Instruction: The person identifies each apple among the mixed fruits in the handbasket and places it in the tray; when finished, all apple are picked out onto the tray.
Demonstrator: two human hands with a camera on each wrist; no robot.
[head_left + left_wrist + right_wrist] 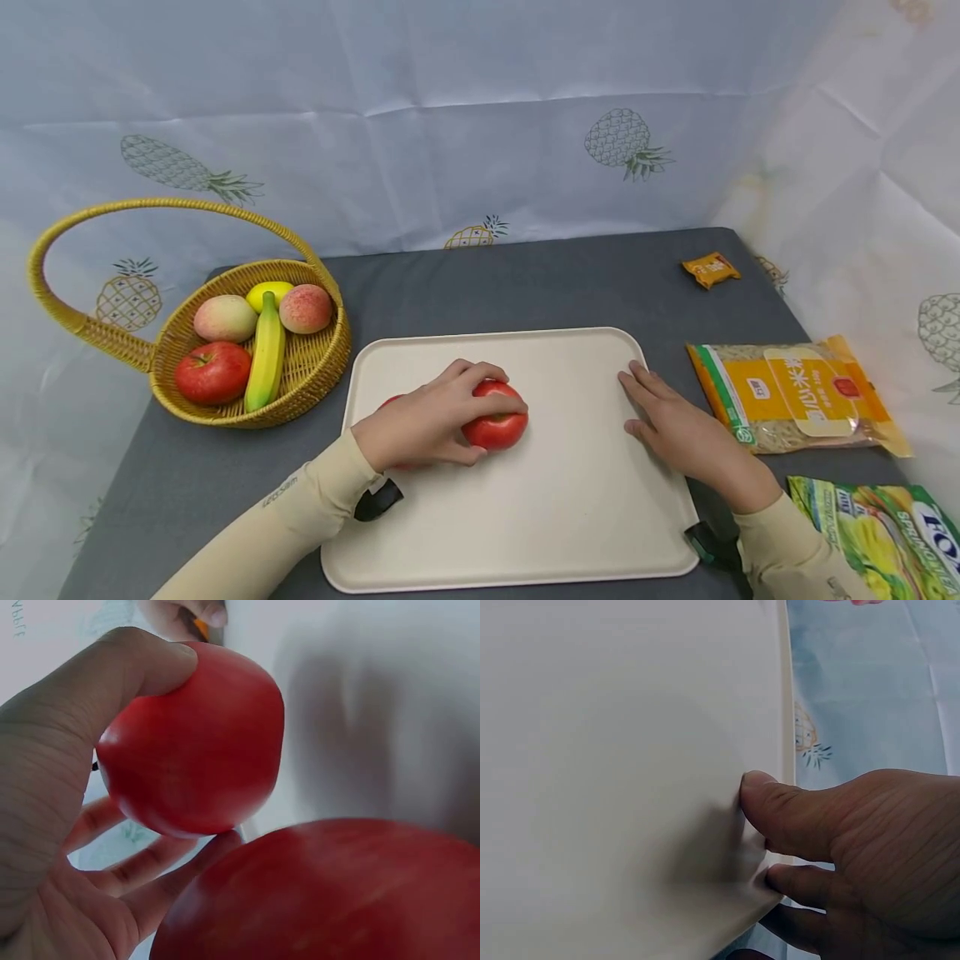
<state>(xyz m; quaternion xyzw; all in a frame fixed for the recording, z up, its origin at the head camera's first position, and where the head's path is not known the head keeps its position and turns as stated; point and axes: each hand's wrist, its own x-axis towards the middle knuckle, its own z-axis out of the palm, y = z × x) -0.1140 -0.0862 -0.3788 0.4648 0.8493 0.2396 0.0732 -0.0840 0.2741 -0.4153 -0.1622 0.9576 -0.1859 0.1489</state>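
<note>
**Your left hand grips a red apple while your right hand rests at the edge of the tray**

Your left hand curls round the red apple, thumb on one side and fingers on the other, over the middle of the tray; you cannot tell from these views whether the apple touches the surface. A second red fruit sits just beside it, mostly hidden under your hand in the head view. Your right hand is spread and relaxed, its fingers and thumb laid over the tray's right rim.

Left of the tray, a yellow wicker basket with a tall handle holds a basket apple at the front, a banana across the middle, a pale peach, a redder peach and a partly covered yellow fruit behind the banana.

To your right lie an orange-and-clear bag of grain, a green printed packet cut off by the frame, and, farther back, a small orange wrapped snack. Dark grey cloth covers the bench, and a pineapple-print curtain hangs behind it.
</note>
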